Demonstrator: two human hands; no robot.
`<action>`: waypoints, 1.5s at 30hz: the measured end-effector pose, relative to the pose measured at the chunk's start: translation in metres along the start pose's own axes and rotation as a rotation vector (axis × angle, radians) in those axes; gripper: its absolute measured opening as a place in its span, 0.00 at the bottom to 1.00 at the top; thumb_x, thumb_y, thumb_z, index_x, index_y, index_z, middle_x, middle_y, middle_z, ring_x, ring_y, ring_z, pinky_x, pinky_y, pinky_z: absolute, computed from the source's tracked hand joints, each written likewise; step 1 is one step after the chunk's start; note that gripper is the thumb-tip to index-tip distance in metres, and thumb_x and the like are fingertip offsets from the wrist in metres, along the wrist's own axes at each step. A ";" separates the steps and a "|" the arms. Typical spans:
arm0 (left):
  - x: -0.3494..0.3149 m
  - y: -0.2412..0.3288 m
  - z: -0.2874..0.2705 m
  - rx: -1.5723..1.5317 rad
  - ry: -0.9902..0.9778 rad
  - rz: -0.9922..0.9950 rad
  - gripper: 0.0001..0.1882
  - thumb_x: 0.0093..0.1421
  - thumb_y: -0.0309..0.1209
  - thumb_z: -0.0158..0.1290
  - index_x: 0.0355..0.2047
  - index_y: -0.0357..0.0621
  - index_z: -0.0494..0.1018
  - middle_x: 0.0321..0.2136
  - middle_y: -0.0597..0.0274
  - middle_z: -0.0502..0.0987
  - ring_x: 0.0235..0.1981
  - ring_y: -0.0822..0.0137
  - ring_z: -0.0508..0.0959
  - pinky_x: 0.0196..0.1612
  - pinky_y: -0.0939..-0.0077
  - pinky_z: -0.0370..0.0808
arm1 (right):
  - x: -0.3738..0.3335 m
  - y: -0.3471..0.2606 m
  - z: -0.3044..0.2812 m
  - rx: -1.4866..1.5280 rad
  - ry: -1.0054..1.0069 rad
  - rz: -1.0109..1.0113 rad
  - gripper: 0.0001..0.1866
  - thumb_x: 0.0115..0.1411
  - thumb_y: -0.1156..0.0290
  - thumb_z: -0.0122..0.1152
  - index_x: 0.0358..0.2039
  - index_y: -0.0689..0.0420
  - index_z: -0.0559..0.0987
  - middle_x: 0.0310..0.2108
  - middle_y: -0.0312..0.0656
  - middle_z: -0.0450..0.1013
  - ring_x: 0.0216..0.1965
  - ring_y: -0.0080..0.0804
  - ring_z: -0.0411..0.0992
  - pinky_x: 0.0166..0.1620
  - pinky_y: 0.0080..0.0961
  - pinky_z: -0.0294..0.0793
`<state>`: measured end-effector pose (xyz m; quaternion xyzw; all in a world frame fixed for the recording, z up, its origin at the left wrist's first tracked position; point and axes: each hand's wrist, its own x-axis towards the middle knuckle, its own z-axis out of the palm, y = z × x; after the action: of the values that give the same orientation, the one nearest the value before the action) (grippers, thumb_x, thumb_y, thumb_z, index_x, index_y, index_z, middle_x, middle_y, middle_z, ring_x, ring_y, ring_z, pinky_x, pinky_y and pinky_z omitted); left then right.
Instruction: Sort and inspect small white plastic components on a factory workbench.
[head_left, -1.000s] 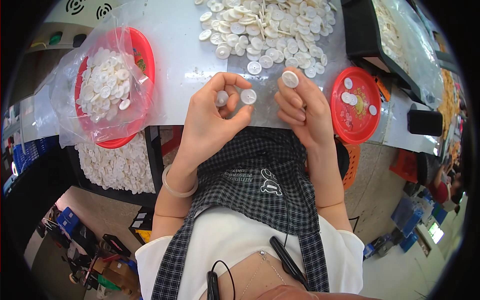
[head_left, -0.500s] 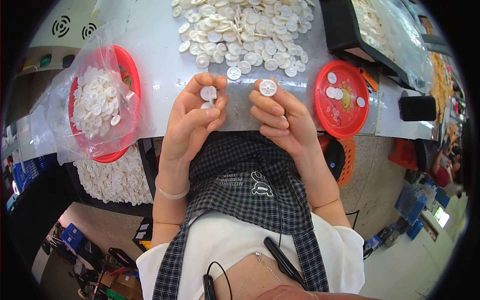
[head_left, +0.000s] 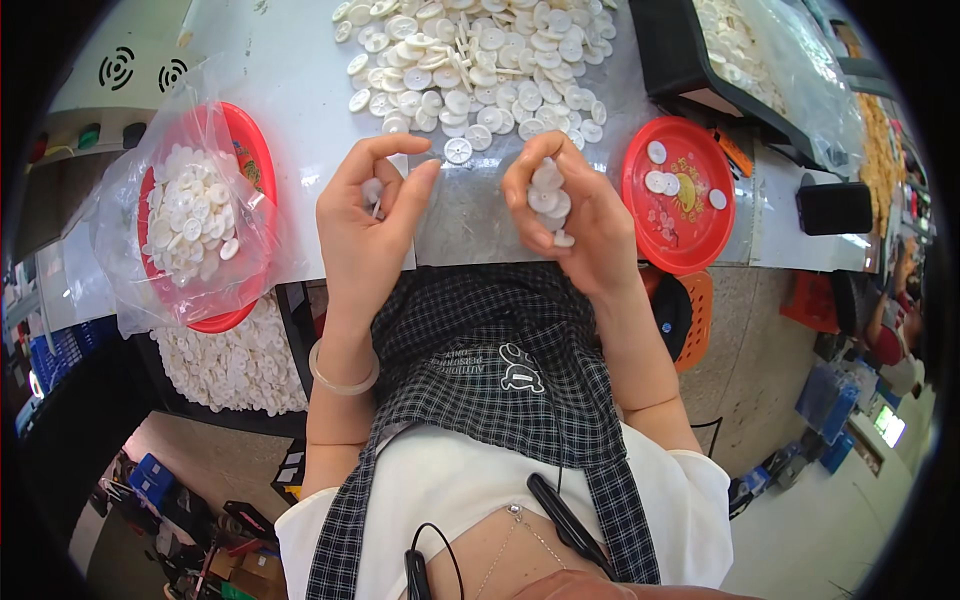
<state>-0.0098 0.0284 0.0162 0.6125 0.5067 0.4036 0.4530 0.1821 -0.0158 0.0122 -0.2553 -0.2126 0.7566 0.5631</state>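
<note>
My left hand [head_left: 368, 225] is raised at the table's near edge, pinching a small white plastic disc with a pin [head_left: 373, 192] between thumb and fingers. My right hand [head_left: 575, 215] cups several white round discs [head_left: 548, 198] stacked in its palm. Just beyond both hands lies a big heap of loose white discs [head_left: 470, 60] on the grey tabletop [head_left: 300, 70], with one single disc [head_left: 458, 151] nearest my fingers.
A red bowl lined with a clear bag [head_left: 205, 215] holds white discs at the left. A red plate [head_left: 678, 195] with a few discs sits at the right, a black tray [head_left: 720, 60] behind it. A bin of discs [head_left: 225, 365] stands under the table. Another person [head_left: 890, 330] is at far right.
Both hands drew back toward me from the heap and turned. The right hand now holds a small stack in its palm, and the left holds one piece instead of two.
</note>
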 end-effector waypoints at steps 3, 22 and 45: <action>0.003 0.006 0.008 0.361 -0.003 0.091 0.16 0.49 0.26 0.66 0.39 0.41 0.77 0.12 0.71 0.59 0.14 0.79 0.59 0.19 0.80 0.58 | 0.009 -0.005 -0.002 -0.486 0.074 -0.071 0.12 0.69 0.66 0.46 0.39 0.61 0.75 0.28 0.35 0.70 0.21 0.16 0.60 0.24 0.13 0.60; -0.008 0.009 0.002 0.240 0.048 0.039 0.15 0.49 0.25 0.65 0.39 0.42 0.77 0.15 0.79 0.55 0.17 0.87 0.54 0.20 0.89 0.49 | 0.033 -0.004 0.000 -1.658 0.196 -0.445 0.15 0.49 0.71 0.70 0.40 0.52 0.82 0.21 0.35 0.63 0.22 0.26 0.62 0.26 0.25 0.63; -0.009 0.014 0.035 0.193 -0.122 0.108 0.15 0.51 0.27 0.64 0.40 0.43 0.75 0.13 0.71 0.60 0.14 0.79 0.60 0.18 0.82 0.59 | -0.019 -0.051 0.018 -1.412 0.404 -0.527 0.15 0.43 0.78 0.73 0.35 0.58 0.81 0.23 0.25 0.62 0.23 0.13 0.55 0.25 0.13 0.52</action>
<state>0.0257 0.0135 0.0204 0.7031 0.4807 0.3389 0.3997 0.2125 -0.0204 0.0601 -0.6273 -0.5908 0.2221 0.4561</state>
